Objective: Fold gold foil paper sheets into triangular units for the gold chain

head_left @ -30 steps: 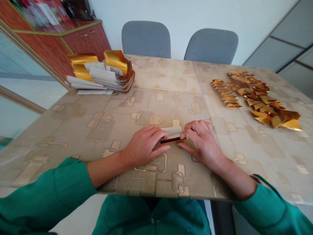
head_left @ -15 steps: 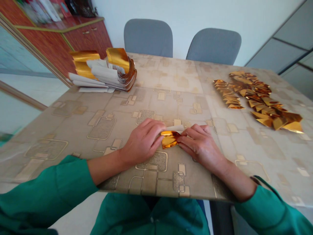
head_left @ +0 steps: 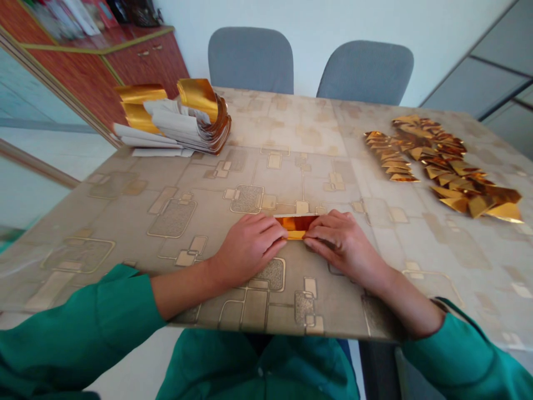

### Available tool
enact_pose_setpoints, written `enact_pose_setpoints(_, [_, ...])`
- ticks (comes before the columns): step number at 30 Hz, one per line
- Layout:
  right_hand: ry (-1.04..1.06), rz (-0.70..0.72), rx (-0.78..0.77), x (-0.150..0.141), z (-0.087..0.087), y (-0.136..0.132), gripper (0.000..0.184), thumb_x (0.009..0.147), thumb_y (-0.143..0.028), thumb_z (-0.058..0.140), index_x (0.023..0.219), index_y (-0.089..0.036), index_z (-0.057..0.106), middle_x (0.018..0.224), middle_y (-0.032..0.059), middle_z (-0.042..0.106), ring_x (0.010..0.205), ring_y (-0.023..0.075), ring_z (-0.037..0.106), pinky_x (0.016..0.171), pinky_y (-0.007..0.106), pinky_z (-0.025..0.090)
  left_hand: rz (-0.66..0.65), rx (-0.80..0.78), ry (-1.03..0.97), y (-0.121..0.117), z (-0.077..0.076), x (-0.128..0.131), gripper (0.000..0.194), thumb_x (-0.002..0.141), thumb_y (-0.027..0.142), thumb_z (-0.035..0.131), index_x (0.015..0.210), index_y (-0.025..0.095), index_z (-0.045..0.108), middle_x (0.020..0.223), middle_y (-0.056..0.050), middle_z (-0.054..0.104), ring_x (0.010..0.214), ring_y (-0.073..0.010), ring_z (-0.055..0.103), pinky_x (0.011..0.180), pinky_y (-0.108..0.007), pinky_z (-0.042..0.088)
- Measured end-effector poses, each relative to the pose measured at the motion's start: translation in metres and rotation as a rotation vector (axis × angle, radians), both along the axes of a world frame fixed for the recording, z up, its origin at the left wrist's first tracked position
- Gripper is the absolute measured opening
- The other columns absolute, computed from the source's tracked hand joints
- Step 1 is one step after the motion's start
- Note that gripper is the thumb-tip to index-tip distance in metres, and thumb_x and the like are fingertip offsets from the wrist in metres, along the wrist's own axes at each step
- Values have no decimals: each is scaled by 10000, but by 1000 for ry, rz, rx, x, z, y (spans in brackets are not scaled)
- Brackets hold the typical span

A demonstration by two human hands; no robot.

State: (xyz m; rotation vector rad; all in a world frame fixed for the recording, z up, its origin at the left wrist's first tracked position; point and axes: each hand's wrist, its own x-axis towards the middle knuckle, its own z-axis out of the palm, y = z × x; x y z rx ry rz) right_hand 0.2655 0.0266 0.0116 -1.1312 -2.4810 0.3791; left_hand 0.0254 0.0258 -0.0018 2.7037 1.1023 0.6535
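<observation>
Between my two hands a sheet of gold foil paper (head_left: 296,224) is stretched low over the tabletop, its near edge folded into a narrow strip and a pale edge showing at the back. My left hand (head_left: 253,244) pinches its left end, thumb and fingers together. The right end is pinched by my right hand (head_left: 343,239), fingers curled and thumb in front. Parts of the sheet under the fingers are hidden.
A patterned cloth covers the table (head_left: 233,172). At the back left lies a stack of gold and white paper sheets (head_left: 183,125). Folded gold foil pieces (head_left: 441,161) sit in rows on the right. Two grey chairs (head_left: 252,58) stand behind the table.
The foil paper, crumpled and curved before, is now drawn flat into a straight strip with a folded near edge. My left hand has come down slightly and both hands hold the ends.
</observation>
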Motion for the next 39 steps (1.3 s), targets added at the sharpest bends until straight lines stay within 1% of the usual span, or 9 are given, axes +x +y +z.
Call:
enact_pose_setpoints(2, [45, -9, -36, 1, -2, 3, 197, 978, -292, 587, 836, -207, 694, 865, 23, 700, 840, 175, 569, 768, 332, 319, 22, -30, -28, 1, 1, -1, 145, 986, 233, 547, 907, 153, 638, 881, -45, 669, 841, -205, 570, 778, -339, 433])
enact_pose_setpoints(4, [83, -16, -55, 1, -4, 5, 177, 971, -289, 601, 840, -208, 689, 868, 18, 704, 815, 164, 576, 760, 325, 322, 20, -55, -44, 2, 2, -1, 167, 981, 258, 559, 880, 152, 639, 882, -49, 656, 853, -210, 560, 780, -341, 432])
enact_pose_setpoints(8, [97, -52, -56, -2, -9, 7, 167, 962, -295, 617, 833, -210, 679, 848, 10, 701, 774, 151, 572, 751, 317, 321, 36, -64, -23, 3, 1, 0, 235, 996, 305, 529, 874, 155, 663, 934, -65, 642, 914, -223, 552, 824, -364, 430])
enact_pose_setpoints(13, [92, -106, -39, -4, -15, 6, 175, 957, -301, 621, 813, -212, 666, 811, 0, 692, 759, 147, 571, 745, 314, 316, 83, -60, -2, 4, 1, 0, 206, 964, 342, 571, 885, 177, 666, 924, -51, 648, 899, -225, 541, 816, -373, 410])
enact_pose_setpoints(16, [109, -125, -37, -5, -16, 6, 175, 950, -291, 628, 798, -214, 665, 803, -3, 689, 757, 148, 569, 744, 315, 314, 92, -67, -11, 6, 0, -1, 212, 965, 336, 563, 868, 181, 671, 928, -53, 644, 899, -223, 541, 816, -375, 413])
enact_pose_setpoints(21, [101, -148, -39, -6, -16, 6, 183, 946, -283, 626, 780, -212, 656, 783, 2, 677, 748, 152, 557, 728, 313, 313, 109, -77, -17, 12, -1, -3, 149, 910, 293, 616, 826, 176, 653, 920, -50, 637, 897, -220, 542, 824, -378, 418])
enact_pose_setpoints(25, [103, -183, -39, -8, -19, 6, 138, 917, -254, 659, 788, -208, 639, 758, -7, 667, 736, 154, 547, 719, 305, 312, 128, -86, -2, 15, -2, -4, 181, 918, 301, 616, 794, 172, 637, 904, -48, 627, 882, -215, 536, 805, -371, 414])
enact_pose_setpoints(35, [70, -240, 5, -12, -20, 6, 138, 856, -218, 719, 754, -210, 626, 717, -28, 659, 708, 156, 555, 732, 316, 289, 150, -94, -3, 16, -3, -4, 151, 875, 264, 658, 756, 179, 617, 901, -35, 627, 888, -207, 536, 783, -347, 406])
enact_pose_setpoints(39, [63, -252, 22, -12, -21, 6, 145, 864, -227, 705, 746, -214, 623, 710, -31, 659, 700, 155, 557, 738, 324, 286, 158, -98, -11, 15, -3, -4, 148, 869, 261, 663, 753, 183, 616, 899, -32, 626, 894, -210, 537, 783, -349, 406])
